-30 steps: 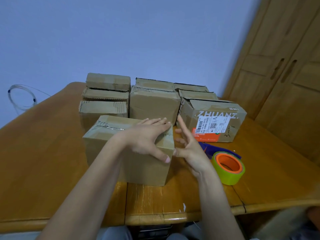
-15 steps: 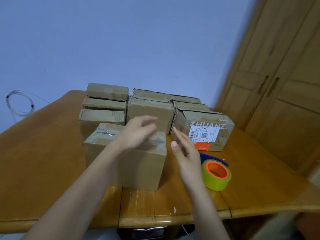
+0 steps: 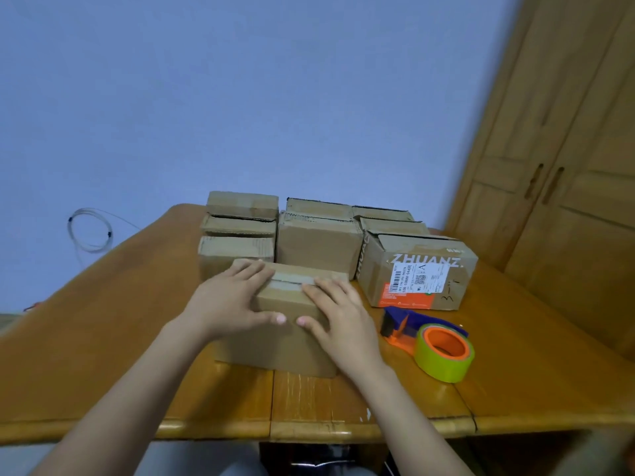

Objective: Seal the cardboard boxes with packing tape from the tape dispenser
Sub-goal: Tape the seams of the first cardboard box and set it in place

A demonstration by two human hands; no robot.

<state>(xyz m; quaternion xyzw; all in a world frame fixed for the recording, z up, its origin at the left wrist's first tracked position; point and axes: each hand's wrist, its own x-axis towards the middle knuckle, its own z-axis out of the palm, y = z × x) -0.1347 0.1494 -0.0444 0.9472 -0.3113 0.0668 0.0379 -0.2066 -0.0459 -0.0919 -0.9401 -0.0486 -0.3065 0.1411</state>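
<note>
Table [image 3: 103,338]: broad wooden top, carrying all the boxes and the tape tool.
Back boxes [image 3: 318,249]: a cluster of cardboard boxes at the far side, several with flaps loose.
Labelled box [image 3: 417,269]: right of the cluster, white lettering and a shipping label on its near face.
Front box [image 3: 285,341]: nearest the table's front edge, a strip of tape along its top seam.
Tape dispenser [image 3: 429,341]: lying on the table just right of the front box, blue and orange body, yellow-green roll.
Left hand [image 3: 228,300]: flat on the box top, fingers spread, thumb over the near face.
Right hand [image 3: 338,310]: flat on the box top, fingers spread, thumb near the left thumb.
</note>
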